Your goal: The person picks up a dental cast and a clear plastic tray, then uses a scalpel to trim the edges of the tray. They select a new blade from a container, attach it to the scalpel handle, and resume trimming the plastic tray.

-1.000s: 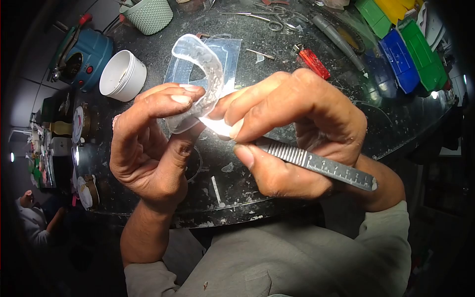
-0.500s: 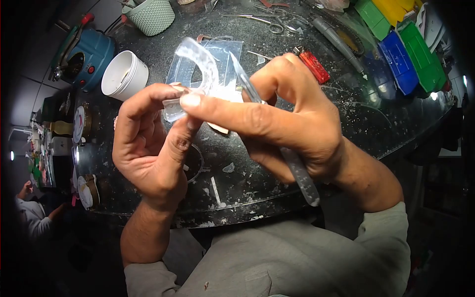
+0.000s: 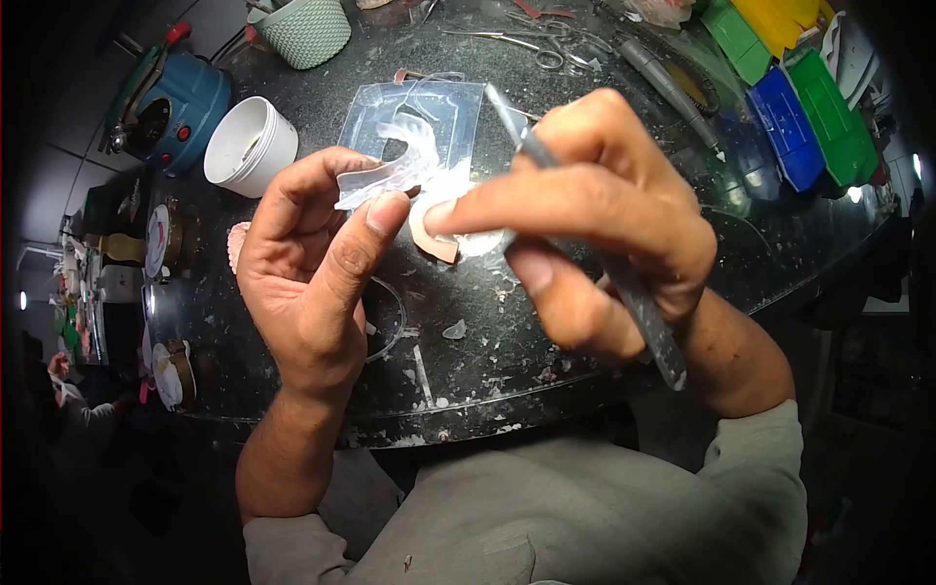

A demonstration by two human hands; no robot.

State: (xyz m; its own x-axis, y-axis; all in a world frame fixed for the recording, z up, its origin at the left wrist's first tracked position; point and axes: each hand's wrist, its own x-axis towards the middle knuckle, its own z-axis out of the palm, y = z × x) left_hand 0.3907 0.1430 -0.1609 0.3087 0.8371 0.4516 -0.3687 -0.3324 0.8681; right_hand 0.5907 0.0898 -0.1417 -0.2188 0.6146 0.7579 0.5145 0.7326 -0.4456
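My left hand pinches a clear, horseshoe-shaped dental tray by one end, between thumb and fingers. The tray's curve points up and away from me. In my right hand lies a scalpel, its long grey handle crossing the fingers and its narrow pointed end tilted up to the left. The right index finger stretches toward the tray, its tip just right of the left thumb. Below that fingertip is a curved pinkish-tan piece on the bench. A square clear plastic sheet lies behind the tray.
A white tub and a blue machine stand on the left. Scissors, a grey handpiece and blue and green bins are at the back and right. Plastic scraps litter the dark bench.
My right index finger has come off the tray as the right hand moved right. The left hand has turned the tray, which now sits lower. The scalpel has shifted right with the hand.
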